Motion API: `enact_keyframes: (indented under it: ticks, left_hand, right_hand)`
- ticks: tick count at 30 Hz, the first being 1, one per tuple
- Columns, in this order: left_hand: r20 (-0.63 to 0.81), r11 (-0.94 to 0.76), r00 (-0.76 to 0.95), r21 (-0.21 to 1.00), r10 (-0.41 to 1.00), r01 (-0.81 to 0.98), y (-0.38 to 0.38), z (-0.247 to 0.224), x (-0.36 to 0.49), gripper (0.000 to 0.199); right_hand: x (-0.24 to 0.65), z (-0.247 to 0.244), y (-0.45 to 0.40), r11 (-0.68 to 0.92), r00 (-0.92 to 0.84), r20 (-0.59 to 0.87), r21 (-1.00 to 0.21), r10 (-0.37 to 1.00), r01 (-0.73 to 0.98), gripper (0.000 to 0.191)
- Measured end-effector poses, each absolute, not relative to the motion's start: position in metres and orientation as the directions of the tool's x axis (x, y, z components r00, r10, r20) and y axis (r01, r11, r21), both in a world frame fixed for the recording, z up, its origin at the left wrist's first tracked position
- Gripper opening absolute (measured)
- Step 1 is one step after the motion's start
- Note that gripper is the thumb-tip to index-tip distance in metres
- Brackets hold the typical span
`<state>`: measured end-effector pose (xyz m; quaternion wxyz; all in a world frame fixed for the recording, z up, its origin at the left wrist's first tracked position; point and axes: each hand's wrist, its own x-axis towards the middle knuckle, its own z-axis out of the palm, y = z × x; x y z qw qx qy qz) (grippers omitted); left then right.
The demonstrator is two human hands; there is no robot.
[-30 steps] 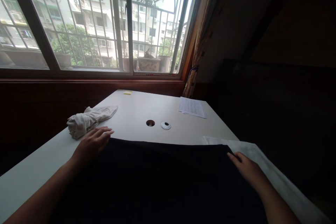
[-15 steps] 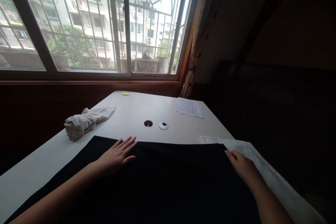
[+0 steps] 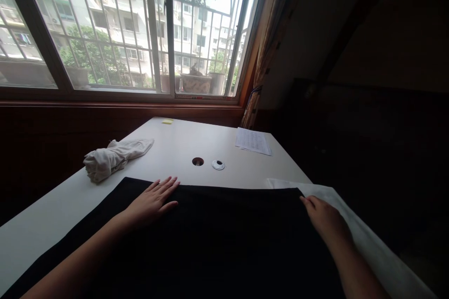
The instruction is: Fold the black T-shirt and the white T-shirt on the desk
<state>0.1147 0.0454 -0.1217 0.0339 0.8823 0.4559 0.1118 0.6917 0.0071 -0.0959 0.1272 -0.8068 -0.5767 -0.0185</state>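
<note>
A large piece of black fabric (image 3: 231,233) is spread over the near part of the white table (image 3: 182,145). My left hand (image 3: 154,201) lies flat on it near its far edge, fingers spread. At the fabric's far right corner, my right hand (image 3: 324,215) pinches the edge between thumb and fingers. Under that corner and along the right side shows a thin whitish sheet (image 3: 351,210). The near end of the black fabric runs out of view at the bottom, so its full shape is hidden.
A crumpled grey-white cloth (image 3: 115,156) lies at the table's left edge. Farther back are printed papers (image 3: 253,141) and a yellow sticky note (image 3: 167,121). Mid-table, a round cable hole (image 3: 198,161) sits beside its loose white cover (image 3: 218,165). A barred window (image 3: 122,32) stands behind.
The view has tilted slightly, so table and hands sit a little higher in the picture. Both hands keep nearly the same places on the fabric, and its far edge looks a bit smoother.
</note>
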Motion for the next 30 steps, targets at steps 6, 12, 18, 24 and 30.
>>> enact_keyframes:
  ticks: [6, 12, 18, 24, 30]
  left_hand:
    - [0.172, -0.581, 0.557, 0.164, 0.813, 0.797, 0.045, -0.122, 0.115, 0.067]
    - [0.18, -0.581, 0.555, 0.165, 0.812, 0.797, 0.046, -0.125, 0.116, 0.065]
    - [0.155, -0.564, 0.543, 0.179, 0.825, 0.806, 0.045, -0.124, 0.117, 0.066]
    - [0.15, -0.558, 0.539, 0.153, 0.829, 0.816, 0.046, -0.126, 0.117, 0.067]
    - [0.105, -0.534, 0.524, 0.156, 0.845, 0.831, 0.045, -0.122, 0.119, 0.067]
  right_hand:
    - [0.689, -0.1, 0.007, -0.174, 0.262, 0.441, -0.23, 0.858, 0.957, 0.037]
    - [0.644, -0.081, 0.0, 0.211, -0.098, 0.486, -0.185, 0.868, 0.96, 0.034]
    - [0.565, -0.066, -0.012, 0.526, -0.476, 0.241, -0.222, 0.846, 0.821, 0.04]
    - [0.488, -0.079, -0.029, 0.625, -0.664, -0.054, -0.292, 0.745, 0.724, 0.066]
    - [0.492, -0.083, -0.003, 0.541, -0.592, -0.139, -0.285, 0.794, 0.791, 0.069]
